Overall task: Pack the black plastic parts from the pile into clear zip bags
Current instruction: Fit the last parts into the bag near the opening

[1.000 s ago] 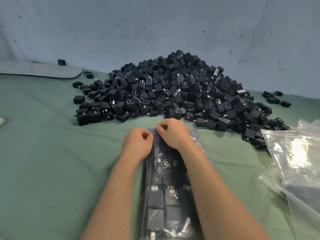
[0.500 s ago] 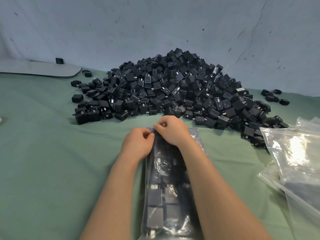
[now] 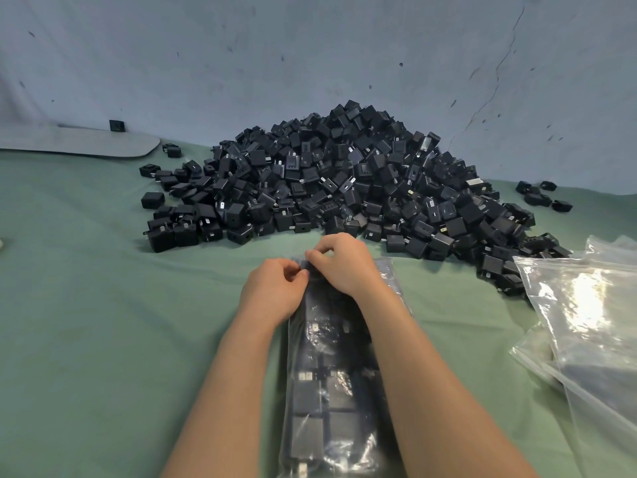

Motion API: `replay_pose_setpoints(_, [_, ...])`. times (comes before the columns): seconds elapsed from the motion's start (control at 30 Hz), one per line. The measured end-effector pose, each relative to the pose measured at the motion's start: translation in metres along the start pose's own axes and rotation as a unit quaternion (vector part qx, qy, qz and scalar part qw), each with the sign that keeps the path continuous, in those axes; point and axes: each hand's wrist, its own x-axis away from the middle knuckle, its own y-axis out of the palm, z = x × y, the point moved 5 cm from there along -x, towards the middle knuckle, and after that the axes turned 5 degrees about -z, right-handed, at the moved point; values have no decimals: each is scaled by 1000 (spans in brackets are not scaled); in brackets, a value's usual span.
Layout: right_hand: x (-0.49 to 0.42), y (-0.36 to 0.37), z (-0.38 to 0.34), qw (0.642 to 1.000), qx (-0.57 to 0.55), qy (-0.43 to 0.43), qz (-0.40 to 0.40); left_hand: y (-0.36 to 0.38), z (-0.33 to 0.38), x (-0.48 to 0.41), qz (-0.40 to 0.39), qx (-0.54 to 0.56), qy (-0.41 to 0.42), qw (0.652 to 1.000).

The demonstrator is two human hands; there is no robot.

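Note:
A large pile of black plastic parts (image 3: 344, 181) lies on the green cloth against the wall. In front of it, between my forearms, a long clear zip bag (image 3: 331, 381) filled with rows of black parts lies flat. My left hand (image 3: 272, 291) and my right hand (image 3: 344, 263) both pinch the bag's far end at its left part, fingertips almost touching each other. The bag's mouth is mostly hidden under my fingers.
A stack of empty clear zip bags (image 3: 593, 322) lies at the right. A few stray black parts (image 3: 544, 196) sit at the far right and far left of the pile. A grey flat board (image 3: 79, 144) lies at the back left by the wall.
Both hands have stayed at the bag's far end, with only slight finger movement along the top. The view has shifted a little; the pile and bags lie as before.

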Motion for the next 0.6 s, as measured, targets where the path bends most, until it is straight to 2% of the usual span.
replay_pose_setpoints(0.07, [9,-17,6,996,-67,0,59,0,1,1,8,-1,2,1000])
replay_pose_setpoints(0.17, [32,-44,31,976,-157,58,142,1,6,4,13,43,-6,999])
replay_pose_setpoints(0.23, [49,-49,47,969,-184,90,138,2,11,6,10,125,-23,992])
replay_pose_setpoints(0.33, [66,-41,59,965,-213,110,104,11,21,14,-39,260,-45,964])
replay_pose_setpoints(0.47, [70,-33,60,958,-237,122,106,23,28,22,-110,327,-61,937])
replay_pose_setpoints(0.6, [72,-27,54,963,-218,117,106,25,27,19,-110,356,-60,926])
